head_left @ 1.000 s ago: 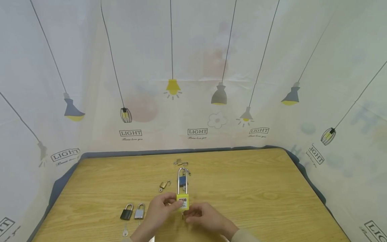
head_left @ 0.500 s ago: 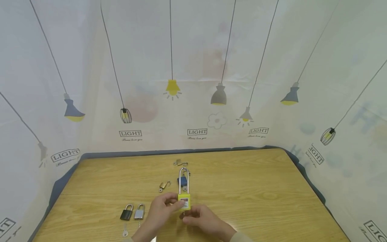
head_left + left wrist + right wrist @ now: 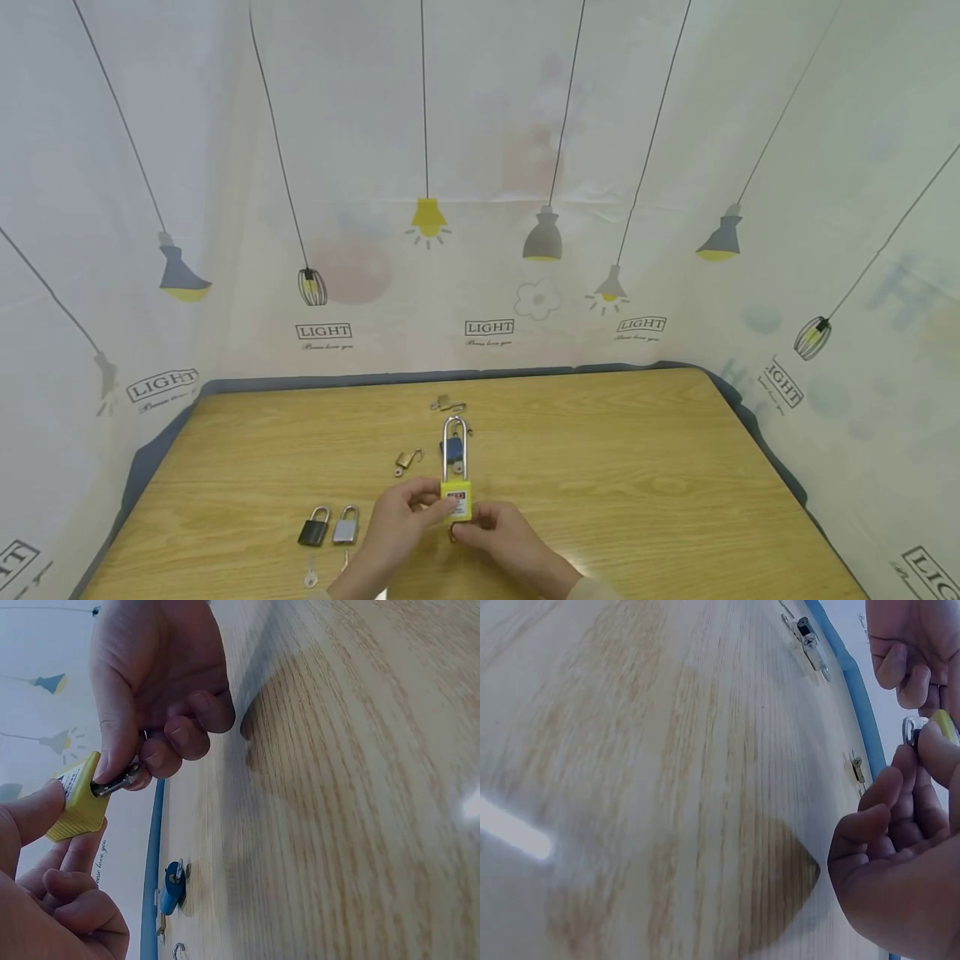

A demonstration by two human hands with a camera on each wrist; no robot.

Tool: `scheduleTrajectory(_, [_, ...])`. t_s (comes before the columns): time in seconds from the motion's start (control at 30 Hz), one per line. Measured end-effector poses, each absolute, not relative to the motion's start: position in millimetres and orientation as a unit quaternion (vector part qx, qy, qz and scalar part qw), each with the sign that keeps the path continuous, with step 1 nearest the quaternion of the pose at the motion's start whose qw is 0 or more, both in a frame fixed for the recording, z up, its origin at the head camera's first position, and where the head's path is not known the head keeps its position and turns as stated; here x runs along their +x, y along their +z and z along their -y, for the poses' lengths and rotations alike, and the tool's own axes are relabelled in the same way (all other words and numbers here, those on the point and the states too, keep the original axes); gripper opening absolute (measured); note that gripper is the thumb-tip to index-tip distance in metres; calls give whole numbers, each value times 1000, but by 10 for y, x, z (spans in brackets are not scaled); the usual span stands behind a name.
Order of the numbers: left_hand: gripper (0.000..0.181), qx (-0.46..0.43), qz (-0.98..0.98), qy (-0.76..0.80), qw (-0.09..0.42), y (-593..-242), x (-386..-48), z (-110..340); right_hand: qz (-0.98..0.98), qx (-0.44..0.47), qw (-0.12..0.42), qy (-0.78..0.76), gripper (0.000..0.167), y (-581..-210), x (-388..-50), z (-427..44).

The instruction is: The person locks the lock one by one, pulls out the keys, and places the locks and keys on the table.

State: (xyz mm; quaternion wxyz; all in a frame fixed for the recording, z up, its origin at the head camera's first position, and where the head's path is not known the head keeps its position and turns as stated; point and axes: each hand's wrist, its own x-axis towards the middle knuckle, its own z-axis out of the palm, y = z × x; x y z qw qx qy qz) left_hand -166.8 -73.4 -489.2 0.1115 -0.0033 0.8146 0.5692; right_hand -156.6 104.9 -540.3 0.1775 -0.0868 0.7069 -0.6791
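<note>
The left hand (image 3: 395, 518) pinches a yellow padlock (image 3: 456, 487) by its body, its long silver shackle pointing away and both legs reaching the body. At the padlock's near end, the right hand (image 3: 510, 542) pinches a key between thumb and fingers. In the left wrist view the key (image 3: 120, 781) meets the underside of the yellow body (image 3: 82, 799); how deep it sits cannot be told. The right wrist view shows the right thumb and index finger at the key's ring (image 3: 910, 730).
Behind the yellow padlock lies a blue padlock (image 3: 452, 450). A brass padlock (image 3: 406, 459) and another (image 3: 443, 402) have open shackles. At left are a black padlock (image 3: 313, 531) and a silver one (image 3: 346, 528), with a key (image 3: 311, 572) below the black one.
The yellow padlock has shifted slightly right, then a touch back left. The right hand's fingers have closed in nearer to its base, and the key there is now mostly covered.
</note>
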Motion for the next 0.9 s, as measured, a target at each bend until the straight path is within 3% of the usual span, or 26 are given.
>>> scheduleTrajectory(0.3, [42, -12, -819, 564, 104, -4918, -1669, 730, -719, -45, 154, -676, 33, -5344, -1524, -1001])
scheduleTrajectory(0.9, [41, -12, -819, 566, 92, -4945, -1670, 751, -719, -64, 149, -676, 30, -5338, -1511, -1002])
